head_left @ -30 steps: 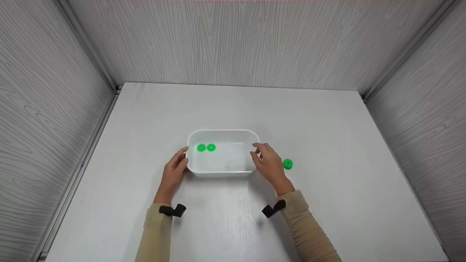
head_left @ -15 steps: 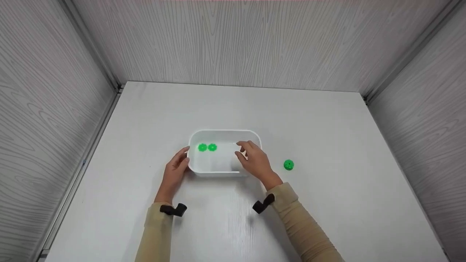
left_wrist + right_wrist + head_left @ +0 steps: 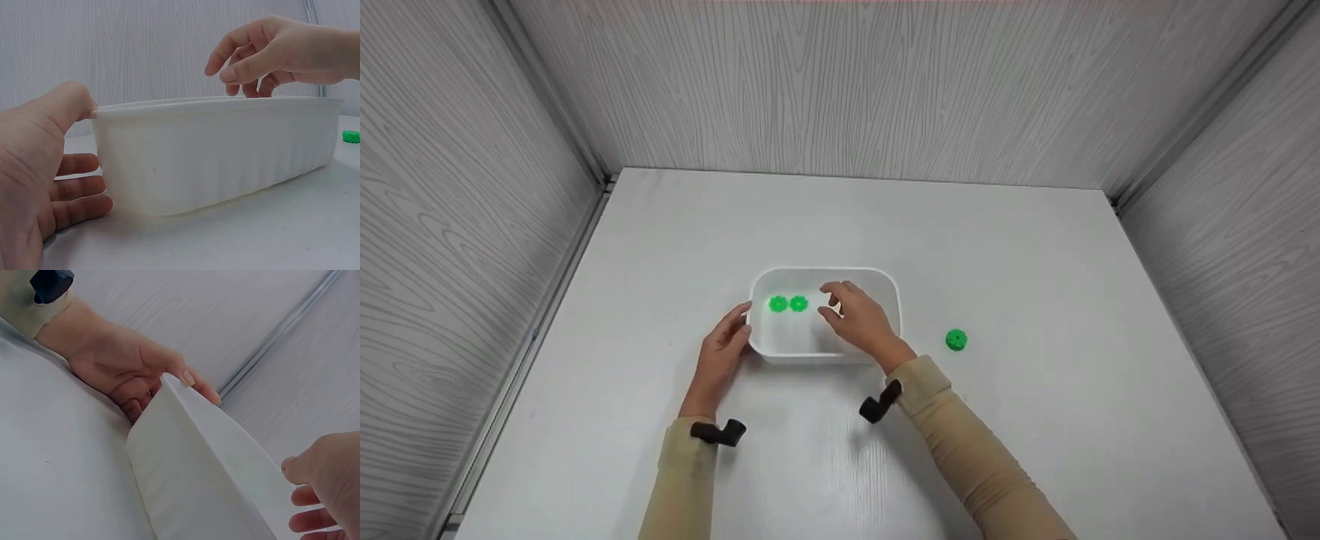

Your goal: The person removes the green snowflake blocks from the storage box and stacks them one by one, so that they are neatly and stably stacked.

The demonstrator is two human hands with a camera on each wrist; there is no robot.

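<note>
A white plastic bin (image 3: pixel 810 358) stands on the table. My left hand (image 3: pixel 720 364) holds its left end, thumb hooked on the rim and fingers against the outer wall in the left wrist view. Inside, near the left end, two green flower-shaped pieces lie side by side, a left piece (image 3: pixel 778 304) and a right piece (image 3: pixel 799 304). Over the bin's right half hovers my right hand (image 3: pixel 861 321), thumb and index finger apart, nothing between them. In the left wrist view the right hand (image 3: pixel 287 53) shows just above the rim, its fingers loosely bent.
Right of the bin, a small round green piece (image 3: pixel 956 340), thicker than the two inside, lies on the white table (image 3: pixel 1035 420). Grey wood-grain panels (image 3: pixel 840 90) rise at the back and both sides.
My right hand has moved left, from the bin's right end to over its middle right. The left hand stays at the bin, and the green pieces lie where they were.
</note>
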